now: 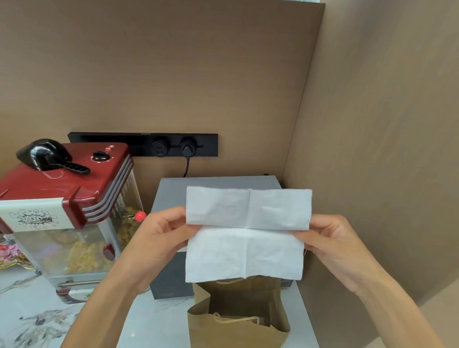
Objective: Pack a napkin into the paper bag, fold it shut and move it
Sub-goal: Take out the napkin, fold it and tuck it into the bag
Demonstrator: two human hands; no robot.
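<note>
Napkin [247, 234] hangs stretched flat between two pinches, the left hand [159, 239] nipping its left edge and the right hand [332, 245] its right edge, both along the middle crease. Directly below the grip the brown paper bag [233, 338] stands open on the marble counter [36, 323]. Left of the grip sits a red popcorn machine [65, 215]; behind it, a grey box [170, 195].

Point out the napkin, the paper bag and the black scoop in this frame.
napkin [247, 235]: head view, on its centre crease.
paper bag [217, 335]: head view, on its near front wall.
black scoop [45, 154]: head view, on its bowl, atop the red popcorn machine [66, 183].
</note>
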